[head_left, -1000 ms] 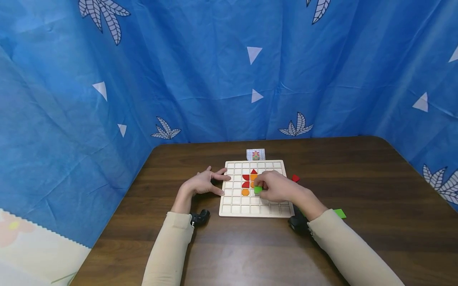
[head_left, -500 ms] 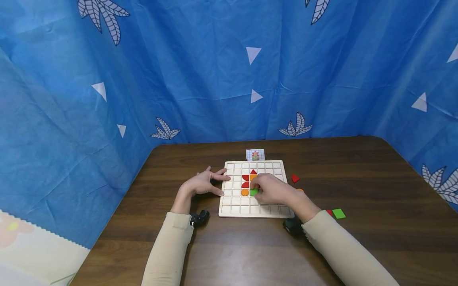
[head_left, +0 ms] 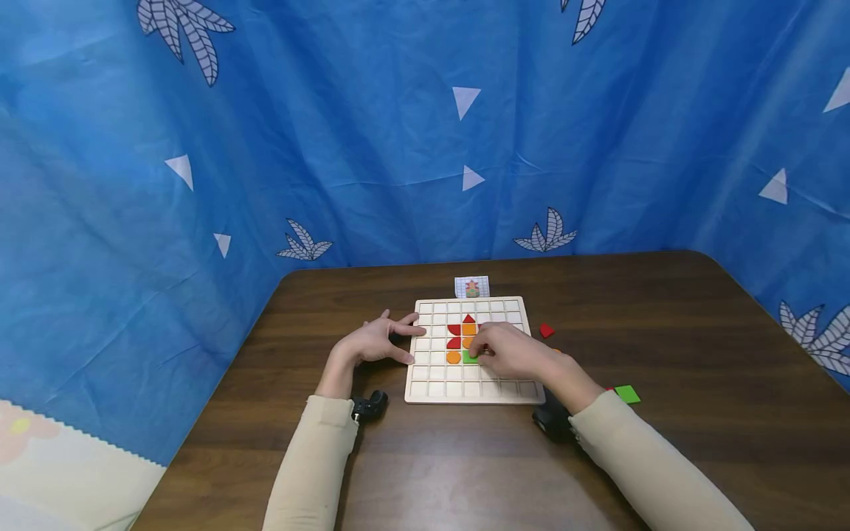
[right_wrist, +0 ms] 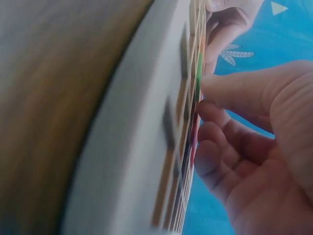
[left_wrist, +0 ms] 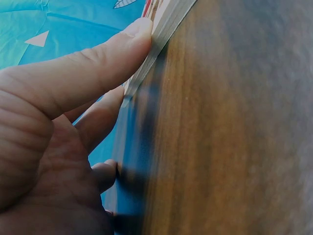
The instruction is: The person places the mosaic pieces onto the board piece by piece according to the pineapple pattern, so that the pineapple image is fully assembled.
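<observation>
My left hand (head_left: pixel 374 341) lies with its fingers spread at the left edge of a pale wooden grid board (head_left: pixel 425 387); thumb and forefinger tips rest on that edge. Over the board's middle, my right hand (head_left: pixel 514 350) has its curled thumb and forefinger on a green square tile (head_left: pixel 469 357), which lies in a cell. In the right wrist view, the thumb tip touches the green tile (right_wrist: pixel 199 73). Around it sit a red triangle (head_left: pixel 468 319), an orange square (head_left: pixel 469 330), red curved pieces (head_left: pixel 454 343) and an orange octagon (head_left: pixel 453 357). The right hand hides part of the board.
A small printed pattern card (head_left: pixel 472 287) lies behind the board. Right of the board are a loose red piece (head_left: pixel 547 330) and another green square (head_left: pixel 627 394), with bits of red and orange pieces partly behind the right arm. A blue curtain (head_left: pixel 398 147) surrounds the brown table (head_left: pixel 425 472).
The green tile, tilted in my right fingers a second ago, now lies flat in a cell beside the orange octagon. My right fingers have stayed at it. The left hand keeps its place.
</observation>
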Available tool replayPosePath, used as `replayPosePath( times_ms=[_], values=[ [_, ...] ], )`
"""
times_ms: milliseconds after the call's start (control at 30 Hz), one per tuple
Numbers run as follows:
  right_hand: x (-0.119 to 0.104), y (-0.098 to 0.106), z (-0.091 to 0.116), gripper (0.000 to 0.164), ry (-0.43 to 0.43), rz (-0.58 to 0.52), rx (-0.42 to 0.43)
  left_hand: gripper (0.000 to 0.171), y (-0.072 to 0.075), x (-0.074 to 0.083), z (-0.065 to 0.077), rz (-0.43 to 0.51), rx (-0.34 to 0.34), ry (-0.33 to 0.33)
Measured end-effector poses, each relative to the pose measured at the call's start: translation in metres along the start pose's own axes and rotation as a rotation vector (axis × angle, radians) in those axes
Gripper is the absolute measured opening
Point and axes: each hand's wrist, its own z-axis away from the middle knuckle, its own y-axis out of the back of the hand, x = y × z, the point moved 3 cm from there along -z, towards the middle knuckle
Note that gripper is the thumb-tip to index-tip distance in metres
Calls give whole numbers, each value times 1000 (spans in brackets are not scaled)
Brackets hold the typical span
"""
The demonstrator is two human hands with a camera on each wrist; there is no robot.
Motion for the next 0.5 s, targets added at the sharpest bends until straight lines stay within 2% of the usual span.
replayPosePath(
  times_ms=[267, 500],
  values=[
    [16, 12, 18, 13, -18, -6, 14, 58, 1, 3, 4, -3, 4, -11],
    [41, 23, 40, 15, -45, -20, 35, 58, 0, 3, 3, 6, 5, -16]
  ],
)
